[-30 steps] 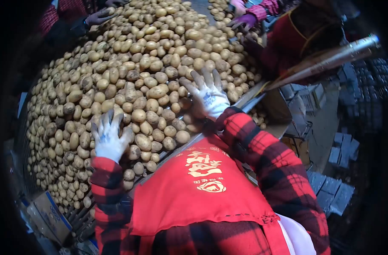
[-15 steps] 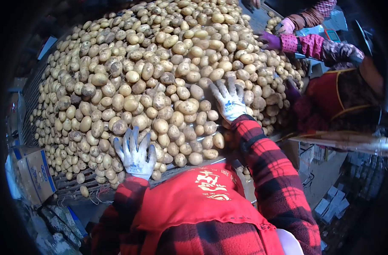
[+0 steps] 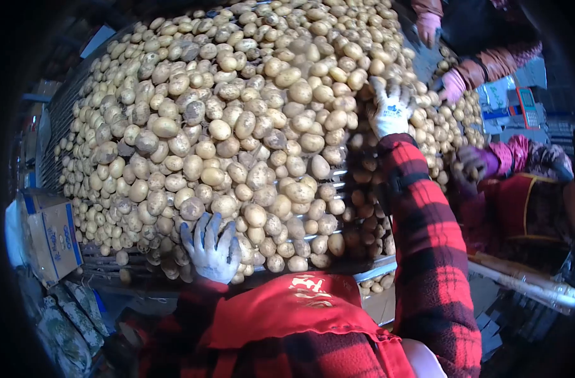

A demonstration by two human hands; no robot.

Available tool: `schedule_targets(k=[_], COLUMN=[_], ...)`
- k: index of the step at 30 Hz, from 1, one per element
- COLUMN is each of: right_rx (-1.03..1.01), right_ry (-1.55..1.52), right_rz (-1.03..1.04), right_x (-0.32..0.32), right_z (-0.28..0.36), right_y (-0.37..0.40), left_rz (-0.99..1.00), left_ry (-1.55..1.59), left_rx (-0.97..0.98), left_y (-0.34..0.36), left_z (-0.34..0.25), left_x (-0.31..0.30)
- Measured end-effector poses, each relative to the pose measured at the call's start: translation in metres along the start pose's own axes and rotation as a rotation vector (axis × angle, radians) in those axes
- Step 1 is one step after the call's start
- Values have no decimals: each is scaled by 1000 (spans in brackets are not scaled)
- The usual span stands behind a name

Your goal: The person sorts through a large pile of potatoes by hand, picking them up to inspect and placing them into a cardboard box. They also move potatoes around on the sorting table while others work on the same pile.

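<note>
A wide heap of potatoes [image 3: 237, 138] covers a slatted table [image 3: 111, 274], some of them with dark soil on them. My left hand [image 3: 213, 249], in a white and grey work glove, rests with spread fingers against the potatoes at the near edge. Farther off on the right side of the heap lies my right hand [image 3: 391, 110], gloved likewise. Its fingers are apart and touch potatoes, and I see nothing gripped in it. Shaded potatoes and some bare slats show below my right wrist.
At the right, another person's purple-gloved hands [image 3: 473, 165] hold potatoes. Pink-gloved hands [image 3: 452, 85] of others reach in at the top right. A cardboard box [image 3: 54, 239] stands at the left, and a calculator-like device [image 3: 528, 107] lies at the far right.
My right hand has moved up and to the right over the heap, fingers still spread. The left has shifted slightly. The person at the right has drawn their purple-gloved hands back with potatoes.
</note>
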State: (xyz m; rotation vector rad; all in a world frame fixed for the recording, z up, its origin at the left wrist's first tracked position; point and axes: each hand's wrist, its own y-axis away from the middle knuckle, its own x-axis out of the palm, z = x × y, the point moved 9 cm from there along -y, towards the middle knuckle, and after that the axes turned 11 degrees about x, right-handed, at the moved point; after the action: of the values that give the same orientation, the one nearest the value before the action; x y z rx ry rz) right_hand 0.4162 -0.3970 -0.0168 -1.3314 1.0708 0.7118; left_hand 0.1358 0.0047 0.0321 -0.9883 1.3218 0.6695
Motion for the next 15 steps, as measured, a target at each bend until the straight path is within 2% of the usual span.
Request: schedule_targets(k=[2, 4, 6, 7, 8, 10, 12, 15], right_rx=[-48, -272, -386, -332, -240, -145, -206, -181], right_ry=[-220, -472, -613, -621, -549, -382, -472, -651], right_rz=[-114, -76, 64, 70, 205, 305, 36, 102], right_x=[-46, -91, -70, -34, -5, -27, -59, -64], right_z=[39, 105, 173, 203, 227, 236, 216, 170], right_y=[-20, -35, -44, -37, -19, 5, 38, 70], left_rz=[10, -8, -3, 0, -10, -32, -39, 27], left_ry=[17, -2, 12, 10, 18, 31, -7, 13], left_rx=[-16, -7, 9, 19, 5, -26, -73, -150], left_y=[0, 4, 5, 4, 4, 3, 4, -15], left_z=[0, 0, 1, 1, 1, 1, 4, 10], left_x=[0, 5, 7, 6, 4, 3, 1, 6])
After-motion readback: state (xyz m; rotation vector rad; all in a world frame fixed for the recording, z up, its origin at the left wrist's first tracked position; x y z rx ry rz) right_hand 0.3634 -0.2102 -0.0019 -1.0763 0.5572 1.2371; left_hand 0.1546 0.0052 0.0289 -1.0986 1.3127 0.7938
